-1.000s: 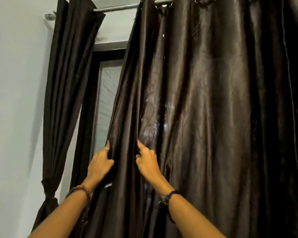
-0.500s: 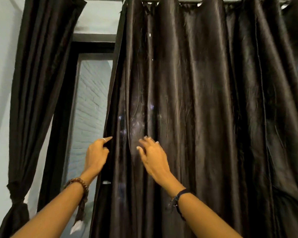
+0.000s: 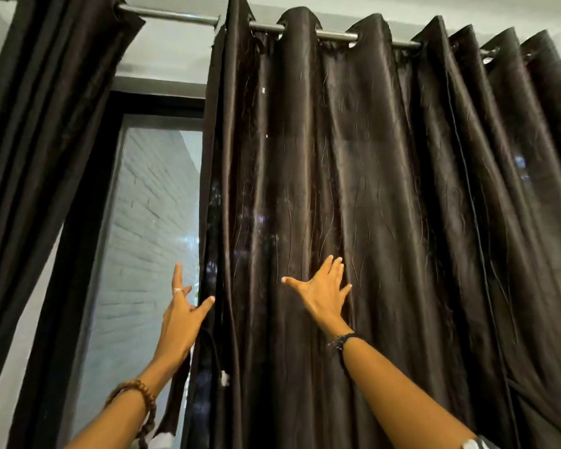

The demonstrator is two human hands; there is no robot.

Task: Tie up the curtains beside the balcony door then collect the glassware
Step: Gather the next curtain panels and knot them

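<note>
A wide dark brown satin curtain [image 3: 386, 205] hangs loose from a metal rod [image 3: 336, 35] and covers the right of the view. My right hand [image 3: 324, 293] lies flat on its folds with the fingers spread. My left hand [image 3: 182, 315] is raised at the curtain's left edge, fingers straight, the thumb touching the fabric edge. A second dark curtain [image 3: 42, 150] hangs gathered at the far left. No glassware is in view.
Between the two curtains stands the dark-framed balcony door [image 3: 156, 238], with a white brick wall visible through its glass. A thin cord with a small white end [image 3: 223, 379] hangs by the curtain's left edge. A pale wall [image 3: 0, 413] lies at the far left.
Both hands have let go of the curtain folds and opened flat. My right hand has slid right across the fabric. The view has tilted up, showing more of the rod.
</note>
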